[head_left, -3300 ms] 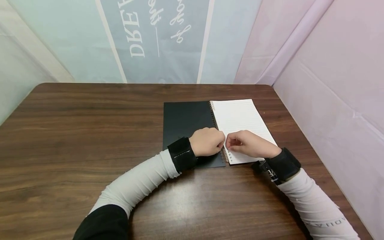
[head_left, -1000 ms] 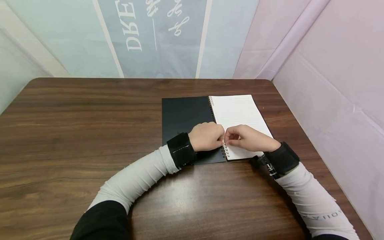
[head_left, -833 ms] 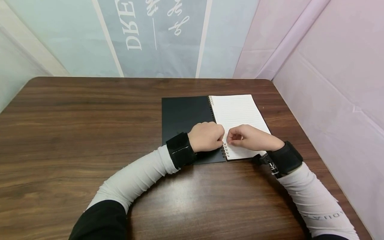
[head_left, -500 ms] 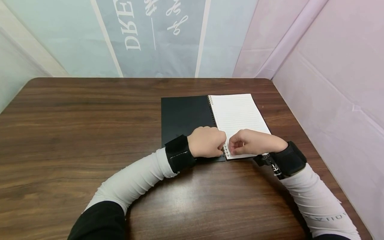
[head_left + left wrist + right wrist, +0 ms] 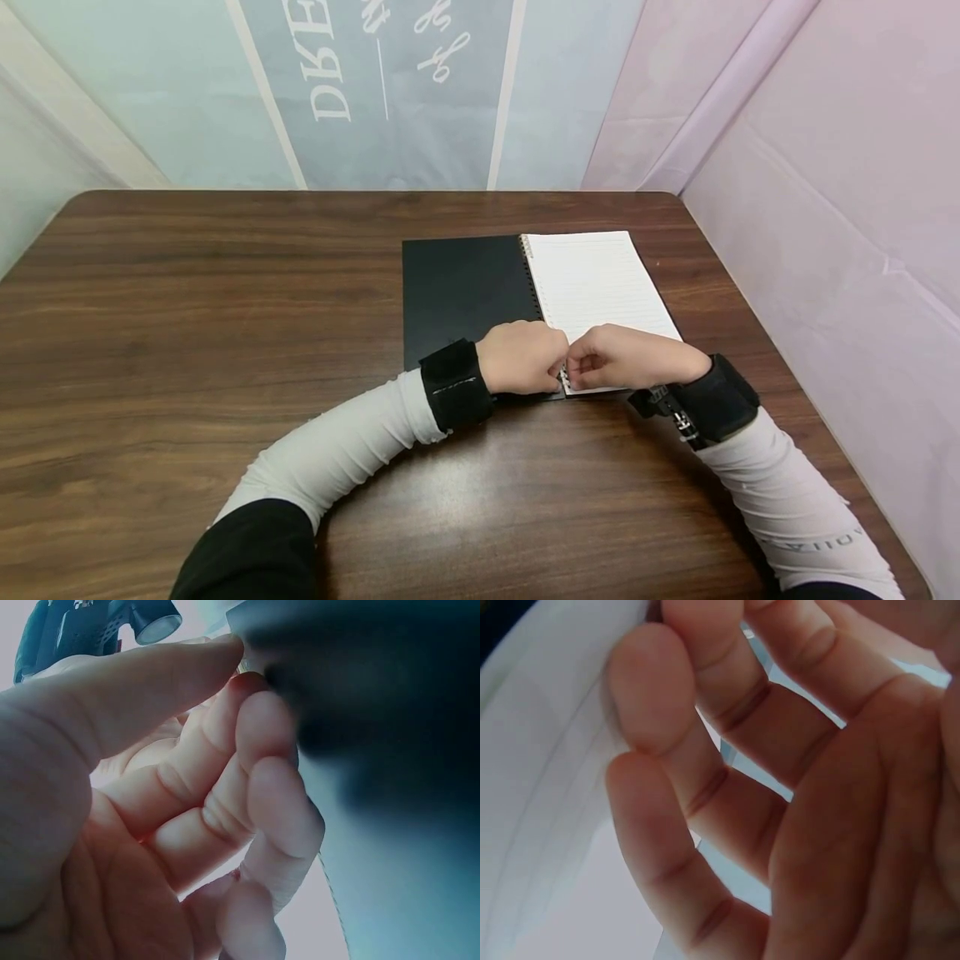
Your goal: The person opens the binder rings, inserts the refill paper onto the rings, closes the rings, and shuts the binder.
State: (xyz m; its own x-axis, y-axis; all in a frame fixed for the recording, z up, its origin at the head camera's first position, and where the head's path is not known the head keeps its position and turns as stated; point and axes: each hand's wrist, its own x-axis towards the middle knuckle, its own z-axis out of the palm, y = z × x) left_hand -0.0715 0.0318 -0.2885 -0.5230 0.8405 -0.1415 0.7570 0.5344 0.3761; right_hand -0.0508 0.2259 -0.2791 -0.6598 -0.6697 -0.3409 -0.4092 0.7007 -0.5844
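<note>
An open spiral notebook lies on the table, its black cover (image 5: 468,283) to the left and its white lined page (image 5: 600,279) to the right. My left hand (image 5: 521,357) sits over the lower part of the binding (image 5: 532,279); in the left wrist view its thumb and index fingertip (image 5: 238,656) close together at the rings beside the dark cover. My right hand (image 5: 622,358) is just right of it, thumb and index finger pinching at the same spot, nearly touching the left hand. In the right wrist view the other curled fingers (image 5: 649,686) rest against the page. The pinched ring part is mostly hidden.
The brown wooden table (image 5: 225,292) extends left and in front of the notebook. A printed cloth (image 5: 405,108) hangs behind the table's far edge, and a pale pink cloth wall (image 5: 847,208) borders its right side. Each wrist wears a black strap (image 5: 456,383).
My right hand first drew a little to the right, away from the binding, then came back to it beside the left hand. The left hand stays at the binding; the notebook lies open throughout.
</note>
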